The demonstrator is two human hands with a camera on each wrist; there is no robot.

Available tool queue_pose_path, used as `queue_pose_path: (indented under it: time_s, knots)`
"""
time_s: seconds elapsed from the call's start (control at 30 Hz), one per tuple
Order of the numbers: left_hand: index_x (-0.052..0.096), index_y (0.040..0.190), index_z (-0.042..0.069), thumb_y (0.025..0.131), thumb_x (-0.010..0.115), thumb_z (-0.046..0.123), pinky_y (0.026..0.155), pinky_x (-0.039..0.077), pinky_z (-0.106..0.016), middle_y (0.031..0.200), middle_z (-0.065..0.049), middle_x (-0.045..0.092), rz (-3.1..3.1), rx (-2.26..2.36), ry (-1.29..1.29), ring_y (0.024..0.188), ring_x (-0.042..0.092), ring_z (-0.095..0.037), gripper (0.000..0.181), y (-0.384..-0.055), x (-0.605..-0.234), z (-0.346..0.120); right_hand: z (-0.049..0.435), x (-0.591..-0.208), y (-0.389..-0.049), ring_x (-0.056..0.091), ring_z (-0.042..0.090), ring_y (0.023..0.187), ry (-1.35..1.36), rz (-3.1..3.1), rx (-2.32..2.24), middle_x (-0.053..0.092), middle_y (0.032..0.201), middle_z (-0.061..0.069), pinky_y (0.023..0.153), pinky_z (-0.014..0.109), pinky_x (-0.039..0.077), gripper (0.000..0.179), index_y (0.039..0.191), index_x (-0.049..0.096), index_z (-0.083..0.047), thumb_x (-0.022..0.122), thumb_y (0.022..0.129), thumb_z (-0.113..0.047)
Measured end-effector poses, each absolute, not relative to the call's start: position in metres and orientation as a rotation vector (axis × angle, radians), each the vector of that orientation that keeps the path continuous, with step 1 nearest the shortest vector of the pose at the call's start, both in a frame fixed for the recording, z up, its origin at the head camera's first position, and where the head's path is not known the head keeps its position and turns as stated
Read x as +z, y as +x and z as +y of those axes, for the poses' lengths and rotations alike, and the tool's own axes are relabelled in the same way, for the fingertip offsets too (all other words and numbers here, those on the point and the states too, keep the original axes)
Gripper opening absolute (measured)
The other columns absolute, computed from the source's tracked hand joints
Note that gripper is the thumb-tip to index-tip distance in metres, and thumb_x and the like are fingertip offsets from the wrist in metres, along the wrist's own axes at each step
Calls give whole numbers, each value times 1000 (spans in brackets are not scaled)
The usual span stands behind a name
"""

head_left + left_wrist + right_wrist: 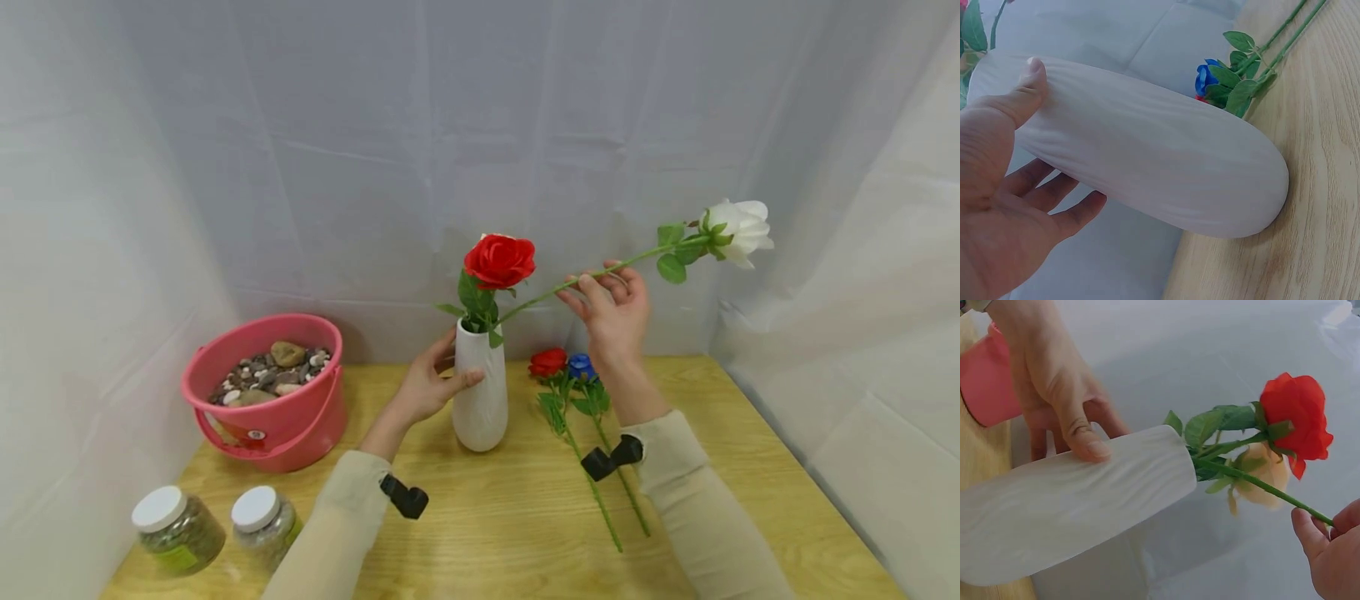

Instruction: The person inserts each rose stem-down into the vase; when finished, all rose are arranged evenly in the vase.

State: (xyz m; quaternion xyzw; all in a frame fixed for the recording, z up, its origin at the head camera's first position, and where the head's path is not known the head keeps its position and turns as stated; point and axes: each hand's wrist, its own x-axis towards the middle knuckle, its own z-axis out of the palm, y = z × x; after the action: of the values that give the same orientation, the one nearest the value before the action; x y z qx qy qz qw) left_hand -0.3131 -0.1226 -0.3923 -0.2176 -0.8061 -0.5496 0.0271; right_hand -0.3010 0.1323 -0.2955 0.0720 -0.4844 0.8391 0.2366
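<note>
A white ribbed vase (480,408) stands upright on the table, and my left hand (427,387) grips its upper part, thumb across the front and fingers round the far side. Out of its mouth rise a red rose (501,262) and, behind that, a peach-coloured rose (1266,478). My right hand (618,317) pinches the green stem of a white rose (738,231) between thumb and fingers. That stem slants up to the right, its lower part reaching the vase's mouth, while the bloom hangs well out to the right.
To the right of the vase lie another red rose (548,362) and a blue rose (581,367), stems toward me. A pink bucket (300,429) of stones stands at left. Two white-lidded jars (180,537) are at the front left. White sheeting (337,167) surrounds the table.
</note>
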Motion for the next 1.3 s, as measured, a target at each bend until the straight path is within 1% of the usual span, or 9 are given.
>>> queue_pose_path:
  time_s: [0.1,0.27,0.4,0.63,0.87,0.97,1.1,1.17,1.3]
  knots:
    - [30,167,13,97,78,17,114,49,-58,155,-25,53,-2492,-1689,-673,141,55,-45,85,-313,-392,-123,126,-297,-300,74,33,102,254,-1384,2276,64,96,5,85,40,66,29,117,54,-13,64,99,8]
    - [30,167,12,97,78,16,113,51,-58,155,-26,53,-2486,-1688,-676,140,56,-46,85,-313,-392,-122,113,-303,-301,75,23,94,390,-1448,2262,65,101,9,85,40,66,30,119,55,-13,60,100,10]
    - [30,168,14,97,78,16,110,53,-58,156,-25,52,-2483,-1720,-669,140,55,-47,85,-314,-393,-122,102,-310,-303,75,22,93,456,-1482,2255,65,103,12,85,41,66,30,118,56,-13,61,100,10]
    - [30,168,17,98,78,19,110,53,-58,157,-24,52,-2501,-1731,-645,141,54,-47,85,-314,-393,-122,87,-324,-308,77,17,87,391,-1598,2198,71,100,10,83,34,66,27,115,61,-9,65,96,10]
    - [31,167,16,98,78,21,112,50,-60,157,-24,52,-2486,-1700,-677,140,55,-46,84,-314,-394,-122,78,-331,-312,73,6,81,267,-1777,1999,78,101,22,81,22,62,19,117,67,-1,70,99,-1]
    - [32,167,15,98,78,19,115,48,-60,157,-24,52,-2467,-1691,-705,140,56,-46,83,-314,-394,-121,76,-334,-312,72,8,88,249,-1864,1910,78,106,25,81,19,57,23,121,68,-1,72,99,-6]
    - [32,167,15,97,78,17,115,48,-59,156,-23,53,-2457,-1690,-710,140,56,-45,84,-313,-394,-121,75,-336,-309,76,24,100,249,-1957,1859,78,110,24,83,18,55,28,127,67,-5,72,100,-10]
    - [31,167,15,97,78,17,116,48,-59,156,-24,53,-2460,-1687,-705,140,56,-45,84,-313,-394,-120,76,-335,-307,76,29,99,233,-1988,1850,79,110,22,79,19,54,31,130,66,-6,72,100,-13]
    - [31,167,14,97,79,17,116,47,-59,155,-24,54,-2473,-1689,-680,140,56,-45,85,-313,-394,-120,79,-330,-306,73,18,90,191,-1992,1818,80,107,20,73,20,50,32,129,65,-6,70,101,-21]
